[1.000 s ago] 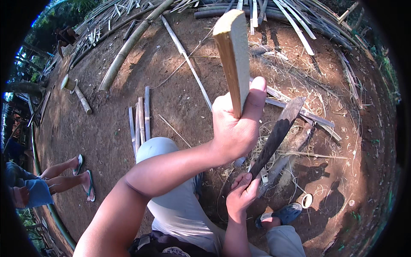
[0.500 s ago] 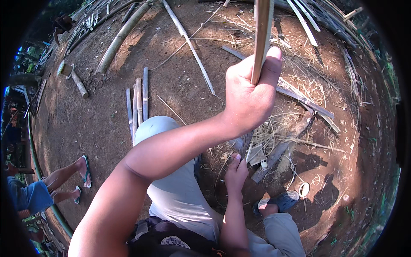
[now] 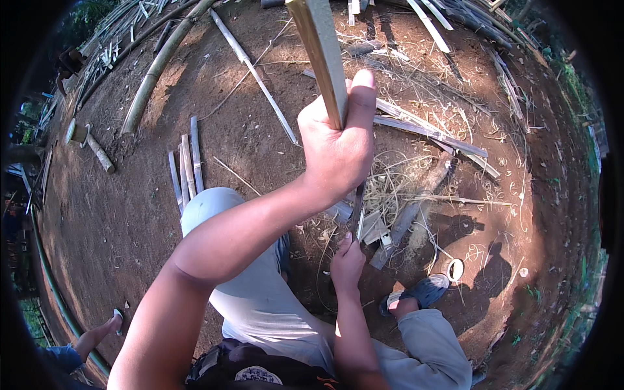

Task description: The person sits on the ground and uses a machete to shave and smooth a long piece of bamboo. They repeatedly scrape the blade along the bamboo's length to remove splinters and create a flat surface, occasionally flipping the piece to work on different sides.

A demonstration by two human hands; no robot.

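My left hand [image 3: 338, 146] is raised in front of me with its fingers wrapped round a bamboo slat [image 3: 327, 62]. The slat stands up steeply and leans left; its top runs out of view, with a brown edge and a pale face. Lower down, by my thigh, my right hand [image 3: 347, 265] is closed on a knife, and its narrow dark blade [image 3: 358, 207] points away from me. The knife's handle is hidden in my fist. Curly bamboo shavings [image 3: 396, 185] lie just beyond the blade, beside a thick piece of wood [image 3: 416, 211].
Several split strips [image 3: 187, 162] lie left of my knee. Long poles [image 3: 162, 68] and a thin pale pole [image 3: 253, 71] rest further off. A roll of tape [image 3: 455, 269] is near my sandal [image 3: 429, 291]. Another person's leg [image 3: 97, 335] shows at the lower left.
The slat has tilted to the left, and my left hand sits further left in view. The whole view has shifted. The other person at left is now mostly out of sight.
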